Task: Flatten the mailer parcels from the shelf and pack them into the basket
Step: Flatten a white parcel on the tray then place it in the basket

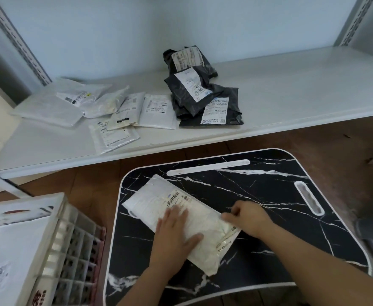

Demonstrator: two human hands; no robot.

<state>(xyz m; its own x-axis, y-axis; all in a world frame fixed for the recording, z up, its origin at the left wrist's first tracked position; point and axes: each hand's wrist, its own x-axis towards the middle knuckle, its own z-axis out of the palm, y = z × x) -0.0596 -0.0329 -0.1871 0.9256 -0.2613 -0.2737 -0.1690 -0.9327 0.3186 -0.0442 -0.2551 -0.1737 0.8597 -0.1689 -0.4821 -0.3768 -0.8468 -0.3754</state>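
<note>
one white mailer (181,219) lies on the tray (269,217), left hand (173,234) pressing it with flat spread fingers, right hand (247,217) pinching its edge. beyond the tray, many parcels (150,102) wait on the shelf (291,89); the basket (55,250) left of it holds some.

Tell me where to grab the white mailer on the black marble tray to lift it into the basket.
Pinch the white mailer at its far left short end, coming from the basket side. It lies flat and slanted; that end is bare, while the left hand presses its middle and the right hand holds its right edge.
</note>
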